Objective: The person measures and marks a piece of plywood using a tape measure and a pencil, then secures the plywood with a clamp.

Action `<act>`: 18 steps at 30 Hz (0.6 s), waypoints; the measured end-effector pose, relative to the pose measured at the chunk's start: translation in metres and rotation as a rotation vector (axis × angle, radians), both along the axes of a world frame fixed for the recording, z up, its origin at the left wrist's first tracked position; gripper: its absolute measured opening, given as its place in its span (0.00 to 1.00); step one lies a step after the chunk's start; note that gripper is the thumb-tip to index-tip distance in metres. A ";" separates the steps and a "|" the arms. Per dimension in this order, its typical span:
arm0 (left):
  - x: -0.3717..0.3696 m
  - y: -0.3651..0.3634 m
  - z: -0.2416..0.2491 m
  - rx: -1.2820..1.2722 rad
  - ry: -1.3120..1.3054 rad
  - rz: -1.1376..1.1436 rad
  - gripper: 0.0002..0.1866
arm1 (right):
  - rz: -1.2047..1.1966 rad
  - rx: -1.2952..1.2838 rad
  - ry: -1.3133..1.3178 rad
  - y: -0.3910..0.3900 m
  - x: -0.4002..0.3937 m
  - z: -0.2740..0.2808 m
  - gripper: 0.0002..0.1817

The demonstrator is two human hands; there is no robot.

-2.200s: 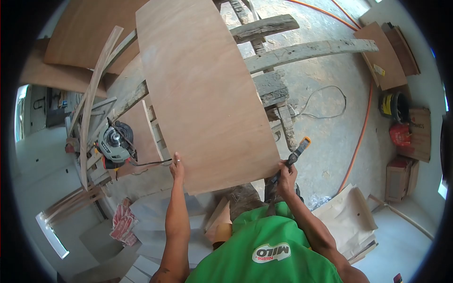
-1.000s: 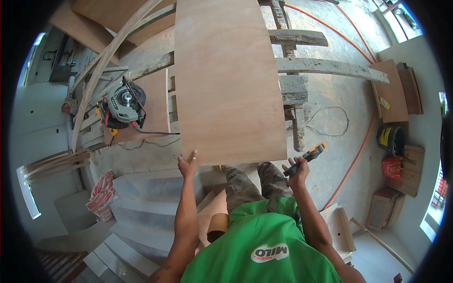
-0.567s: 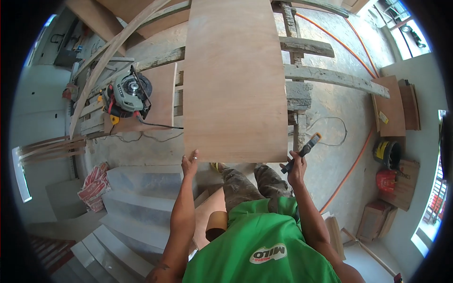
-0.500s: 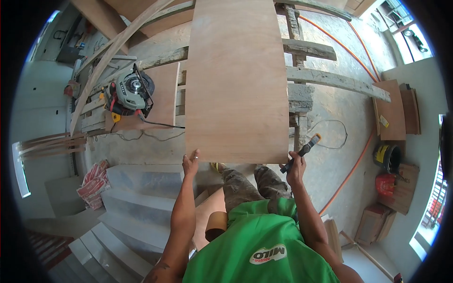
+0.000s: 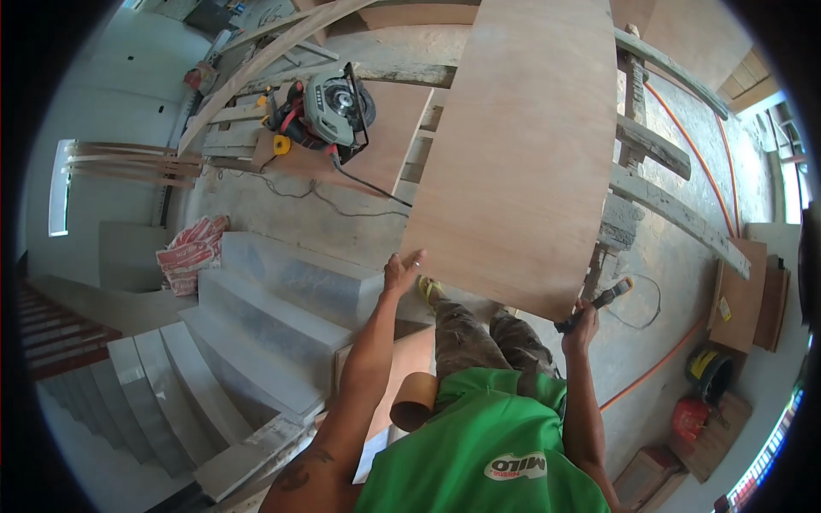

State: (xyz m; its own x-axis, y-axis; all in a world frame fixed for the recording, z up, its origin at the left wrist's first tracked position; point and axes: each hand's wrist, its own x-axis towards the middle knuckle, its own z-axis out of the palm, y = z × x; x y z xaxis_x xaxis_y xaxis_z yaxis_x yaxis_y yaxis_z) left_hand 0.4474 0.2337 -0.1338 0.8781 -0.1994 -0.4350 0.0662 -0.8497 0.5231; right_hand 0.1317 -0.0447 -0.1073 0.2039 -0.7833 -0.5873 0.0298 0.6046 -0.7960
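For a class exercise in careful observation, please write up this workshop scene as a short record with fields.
Left hand: at the near left corner of the plywood sheet; grip unclear
Right hand: closed around a black tool with an orange tip, by the near right corner
Support: rough timbers under the sheet
Circular saw: on a smaller board, left of the sheet
Bucket: black, at the right
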 end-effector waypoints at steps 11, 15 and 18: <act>-0.001 0.002 -0.003 -0.060 0.006 0.006 0.44 | 0.033 -0.072 0.108 -0.004 0.012 0.000 0.14; -0.004 -0.001 0.006 -0.025 -0.010 0.047 0.45 | 0.069 -0.092 0.070 -0.007 0.017 0.006 0.18; -0.005 -0.005 0.009 -0.020 0.003 0.060 0.45 | 0.072 -0.107 0.110 -0.006 0.020 0.011 0.17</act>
State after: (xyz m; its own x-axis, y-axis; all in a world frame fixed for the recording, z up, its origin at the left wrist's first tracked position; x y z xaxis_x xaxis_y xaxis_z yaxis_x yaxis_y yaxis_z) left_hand 0.4426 0.2291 -0.1250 0.8875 -0.1549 -0.4341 0.1185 -0.8335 0.5396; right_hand 0.1520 -0.0505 -0.0967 0.2010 -0.8279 -0.5236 -0.1019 0.5140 -0.8517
